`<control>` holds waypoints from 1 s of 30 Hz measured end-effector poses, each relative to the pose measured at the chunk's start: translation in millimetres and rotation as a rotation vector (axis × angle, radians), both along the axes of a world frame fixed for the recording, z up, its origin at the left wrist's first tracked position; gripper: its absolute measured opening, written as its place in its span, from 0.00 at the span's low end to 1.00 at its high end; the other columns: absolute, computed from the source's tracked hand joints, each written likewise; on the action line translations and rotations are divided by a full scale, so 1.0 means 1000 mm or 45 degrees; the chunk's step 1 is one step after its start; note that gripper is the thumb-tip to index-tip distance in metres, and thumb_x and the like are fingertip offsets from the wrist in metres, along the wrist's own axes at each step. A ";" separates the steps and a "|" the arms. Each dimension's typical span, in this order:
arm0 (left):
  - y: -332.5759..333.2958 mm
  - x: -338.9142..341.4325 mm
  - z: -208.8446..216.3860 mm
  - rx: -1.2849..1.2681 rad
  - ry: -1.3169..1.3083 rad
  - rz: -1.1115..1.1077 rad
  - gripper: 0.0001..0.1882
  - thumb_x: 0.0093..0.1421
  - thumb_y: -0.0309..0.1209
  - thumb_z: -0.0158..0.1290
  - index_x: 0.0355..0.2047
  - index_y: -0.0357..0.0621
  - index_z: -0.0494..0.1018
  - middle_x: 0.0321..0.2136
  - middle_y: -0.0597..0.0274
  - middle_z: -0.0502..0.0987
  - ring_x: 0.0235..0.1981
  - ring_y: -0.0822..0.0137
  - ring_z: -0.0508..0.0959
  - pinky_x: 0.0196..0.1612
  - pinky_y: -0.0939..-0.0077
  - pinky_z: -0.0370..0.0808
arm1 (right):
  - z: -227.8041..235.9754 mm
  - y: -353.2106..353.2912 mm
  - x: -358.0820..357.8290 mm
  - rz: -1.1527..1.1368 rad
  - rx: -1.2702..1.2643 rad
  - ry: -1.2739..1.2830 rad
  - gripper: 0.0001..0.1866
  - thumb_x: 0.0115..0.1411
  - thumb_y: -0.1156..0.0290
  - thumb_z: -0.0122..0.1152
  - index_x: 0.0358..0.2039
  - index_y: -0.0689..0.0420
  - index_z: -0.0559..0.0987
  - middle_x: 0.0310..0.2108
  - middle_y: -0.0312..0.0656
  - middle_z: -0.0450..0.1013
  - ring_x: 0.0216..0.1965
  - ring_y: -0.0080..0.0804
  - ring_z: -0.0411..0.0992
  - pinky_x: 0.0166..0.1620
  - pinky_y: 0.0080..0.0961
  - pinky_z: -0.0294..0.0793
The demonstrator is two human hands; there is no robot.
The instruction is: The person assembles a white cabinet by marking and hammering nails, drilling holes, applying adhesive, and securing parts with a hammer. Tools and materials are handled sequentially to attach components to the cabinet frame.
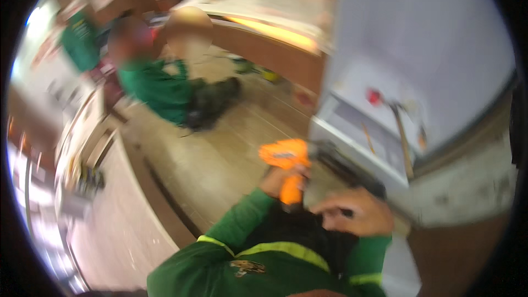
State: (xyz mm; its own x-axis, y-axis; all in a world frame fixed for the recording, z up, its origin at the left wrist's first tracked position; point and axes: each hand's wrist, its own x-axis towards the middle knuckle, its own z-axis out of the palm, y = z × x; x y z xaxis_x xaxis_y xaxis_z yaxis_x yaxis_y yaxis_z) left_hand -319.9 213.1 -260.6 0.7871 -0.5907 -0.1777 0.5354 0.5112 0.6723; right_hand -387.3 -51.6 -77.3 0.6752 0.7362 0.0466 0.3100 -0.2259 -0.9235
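Observation:
My left hand [276,181] is closed round the handle of an orange pistol-shaped drill [286,154], its dark front end pointing right and its dark base close to my body. My right hand [357,212] is just right of the drill's base, palm toward me, with fingers curled. Something small and dark [346,213] shows between its thumb and fingers; blur hides what it is. Both green sleeves [242,220] come up from the lower edge.
At right, a white cabinet [357,154] holds a wooden-handled hammer [403,143], a thin orange stick [368,137] and a red item [374,97]. A wooden counter [137,214] stands left. Beyond, a person in green [157,91] sits on the floor beside a long workbench [264,49].

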 end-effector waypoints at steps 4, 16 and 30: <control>0.009 -0.013 -0.003 -0.090 0.036 0.012 0.24 0.70 0.45 0.61 0.57 0.42 0.71 0.37 0.58 0.80 0.26 0.67 0.80 0.32 0.70 0.79 | -0.011 0.005 0.002 -0.424 -0.128 0.063 0.19 0.67 0.61 0.71 0.52 0.60 0.84 0.30 0.40 0.79 0.30 0.28 0.76 0.36 0.30 0.75; -0.001 0.017 -0.039 -0.631 0.204 -0.166 0.35 0.77 0.49 0.51 0.75 0.47 0.54 0.38 0.61 0.74 0.21 0.74 0.73 0.30 0.72 0.75 | -0.164 -0.050 -0.100 -1.356 0.396 0.634 0.14 0.74 0.66 0.60 0.50 0.63 0.83 0.29 0.37 0.78 0.27 0.21 0.77 0.31 0.19 0.76; -0.021 0.027 0.001 -0.210 -0.220 0.011 0.24 0.77 0.48 0.52 0.62 0.47 0.64 0.39 0.63 0.74 0.23 0.74 0.72 0.34 0.70 0.76 | -0.122 -0.085 -0.075 -1.523 0.289 0.556 0.16 0.73 0.60 0.62 0.49 0.60 0.82 0.32 0.34 0.78 0.31 0.19 0.76 0.34 0.20 0.77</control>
